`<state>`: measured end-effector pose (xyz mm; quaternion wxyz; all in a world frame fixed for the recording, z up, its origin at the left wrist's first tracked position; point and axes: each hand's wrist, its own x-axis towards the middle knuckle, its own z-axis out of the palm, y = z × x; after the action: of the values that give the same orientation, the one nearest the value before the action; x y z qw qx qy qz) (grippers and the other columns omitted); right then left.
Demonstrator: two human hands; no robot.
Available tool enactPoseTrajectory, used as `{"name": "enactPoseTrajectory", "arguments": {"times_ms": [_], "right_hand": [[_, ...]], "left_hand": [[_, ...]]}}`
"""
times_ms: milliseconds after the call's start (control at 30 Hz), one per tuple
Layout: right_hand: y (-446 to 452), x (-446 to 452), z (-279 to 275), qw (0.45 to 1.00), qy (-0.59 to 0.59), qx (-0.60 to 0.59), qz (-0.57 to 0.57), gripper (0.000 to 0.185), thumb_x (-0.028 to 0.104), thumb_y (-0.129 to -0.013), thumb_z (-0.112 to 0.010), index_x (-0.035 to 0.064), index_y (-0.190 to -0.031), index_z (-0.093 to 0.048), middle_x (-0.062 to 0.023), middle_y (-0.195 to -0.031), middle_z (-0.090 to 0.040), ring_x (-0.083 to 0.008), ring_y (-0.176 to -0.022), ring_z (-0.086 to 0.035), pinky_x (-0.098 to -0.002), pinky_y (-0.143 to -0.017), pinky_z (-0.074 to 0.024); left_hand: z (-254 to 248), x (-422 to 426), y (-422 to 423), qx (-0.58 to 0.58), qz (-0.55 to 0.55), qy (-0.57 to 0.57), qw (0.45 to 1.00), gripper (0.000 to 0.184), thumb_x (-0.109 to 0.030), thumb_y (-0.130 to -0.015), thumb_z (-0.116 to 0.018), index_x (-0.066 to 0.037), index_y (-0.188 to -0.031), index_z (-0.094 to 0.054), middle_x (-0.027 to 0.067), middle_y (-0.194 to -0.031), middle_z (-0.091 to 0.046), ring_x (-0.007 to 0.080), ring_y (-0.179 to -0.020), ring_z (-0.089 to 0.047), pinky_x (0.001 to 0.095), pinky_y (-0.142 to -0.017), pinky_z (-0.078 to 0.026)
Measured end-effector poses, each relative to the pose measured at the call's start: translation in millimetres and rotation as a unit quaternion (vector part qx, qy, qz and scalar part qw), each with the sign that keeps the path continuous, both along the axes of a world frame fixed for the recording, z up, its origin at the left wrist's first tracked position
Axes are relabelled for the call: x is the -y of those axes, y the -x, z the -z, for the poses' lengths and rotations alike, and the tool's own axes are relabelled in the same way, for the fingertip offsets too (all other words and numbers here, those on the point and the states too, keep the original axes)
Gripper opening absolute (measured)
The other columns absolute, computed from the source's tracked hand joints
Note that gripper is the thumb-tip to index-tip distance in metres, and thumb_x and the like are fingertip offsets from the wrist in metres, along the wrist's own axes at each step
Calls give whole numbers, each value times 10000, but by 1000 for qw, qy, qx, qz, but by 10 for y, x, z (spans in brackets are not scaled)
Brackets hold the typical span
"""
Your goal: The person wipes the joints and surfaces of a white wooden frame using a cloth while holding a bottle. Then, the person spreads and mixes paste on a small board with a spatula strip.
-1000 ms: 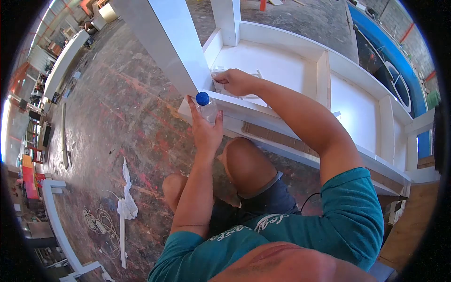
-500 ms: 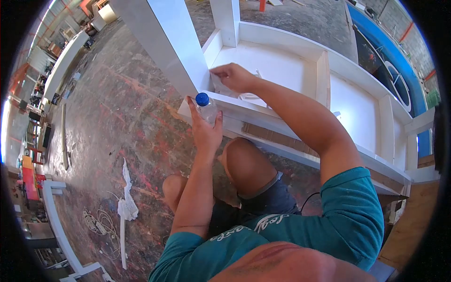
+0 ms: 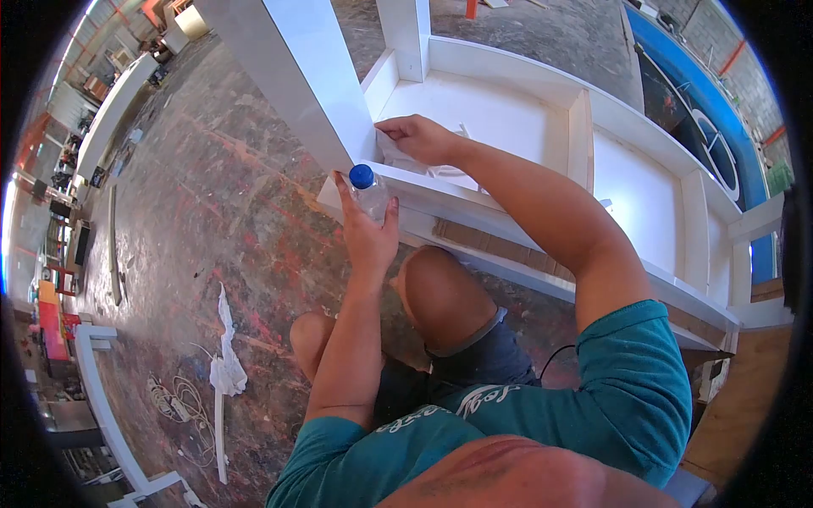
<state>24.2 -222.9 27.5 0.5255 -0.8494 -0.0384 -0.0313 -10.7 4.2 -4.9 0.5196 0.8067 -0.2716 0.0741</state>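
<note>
Over a paint-stained concrete floor (image 3: pixel 195 212), working left to right, locate the tall glossy white post (image 3: pixel 309 85). Just beside its foot, find the clear plastic bottle with blue cap (image 3: pixel 370 199), clamped in the left grip (image 3: pixel 368 241). Beware of slipping or denting, from loose or excessive squeezing. Note the right grip (image 3: pixel 419 140), fingertips together close to the post; cannot tell if holding anything. Beware of snagging the crumpled whitish material (image 3: pixel 391 158) underneath, inside the shallow white compartmented frame (image 3: pixel 639 190), from sideways sweeping.
</note>
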Motion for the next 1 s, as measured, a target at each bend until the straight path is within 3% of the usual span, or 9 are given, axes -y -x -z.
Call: {"name": "enactPoseTrajectory", "arguments": {"times_ms": [133, 233, 333, 433, 500, 567, 733, 833, 1000], "right_hand": [[72, -126, -110, 995, 53, -78, 20, 519, 15, -940, -522, -14, -1458, -498, -197, -1374, -646, -304, -1243, -630, -370, -1055, -479], [23, -98, -2, 976, 215, -37, -14, 537, 109, -853, -664, 9, -1375, -590, -218, -1281, -685, -369, -1183, -651, -403, -1022, -497], [-67, -60, 262, 970, 237, 39, -25, 491, 98, -832, -627, 41, -1320, -635, -215, -1232, -688, -389, -1108, -658, -456, -938, -501], [-138, 13, 183, 951, 302, -32, -52, 406, 128, -806, -642, 49, -1199, -705, -223, -1117, -719, -390, -1007, -687, -482, -866, -511], [-71, 24, 135, 959, 281, 2, -42, 285, 176, -808, -618, 49, -1032, -740, -244, -946, -725, -410, -883, -686, -487, -827, -518], [-63, 12, 123, 960, 273, -50, -36, 278, 169, -831, -574, 33, -1014, -733, -255, -941, -718, -402, -866, -679, -477, -831, -512], [39, -81, -48, 973, 205, -105, -30, 310, 160, -854, -581, 38, -1097, -730, -144, -951, -740, -260, -889, -664, -403, -872, -496], [82, -68, -105, 988, 88, -127, -14, 379, 172, -857, -605, 33, -1189, -722, -76, -1010, -735, -198, -937, -638, -350, -903, -481], [166, -170, -339, 990, 59, -130, 5, 555, 278, -897, -633, 0, -1377, -639, -139, -1193, -715, -214, -1078, -634, -332, -1010, -453]], "left_hand": [[-21, -6, -7, -35, 7, -8, 999, 1046, -173, -891, -749, 9, -1635, -36, 326, -1613, -305, 442, -1457, -409, 442, -1180, -358], [18, -6, -25, -25, 12, -7, 1000, 1046, -173, -891, -748, 9, -1635, -37, 317, -1618, -305, 440, -1455, -412, 442, -1178, -361], [63, 0, -42, -42, 12, 3, 999, 1043, -182, -895, -748, 14, -1635, -39, 308, -1624, -304, 429, -1463, -405, 440, -1178, -360], [55, -11, -31, -40, 4, -14, 999, 1039, -196, -897, -750, 23, -1632, -48, 298, -1638, -284, 417, -1476, -390, 438, -1187, -349], [30, -25, -4, -45, -1, -36, 998, 1037, -202, -898, -752, 29, -1630, -55, 297, -1646, -266, 414, -1483, -380, 435, -1195, -339], [52, -27, -25, -39, -4, -42, 998, 1039, -206, -897, -753, 32, -1629, -55, 296, -1651, -256, 413, -1487, -375, 433, -1200, -332], [60, -25, -42, -31, 2, -33, 999, 1060, -222, -897, -752, 18, -1634, -29, 305, -1632, -293, 426, -1466, -403, 445, -1174, -361], [54, -12, -36, -27, 5, -32, 999, 1063, -224, -897, -753, 13, -1635, -25, 310, -1628, -295, 430, -1456, -416, 450, -1165, -375], [40, -15, -23, -31, 2, -32, 999, 1070, -227, -895, -761, 19, -1633, -25, 313, -1627, -292, 433, -1453, -418, 451, -1164, -380]]}}
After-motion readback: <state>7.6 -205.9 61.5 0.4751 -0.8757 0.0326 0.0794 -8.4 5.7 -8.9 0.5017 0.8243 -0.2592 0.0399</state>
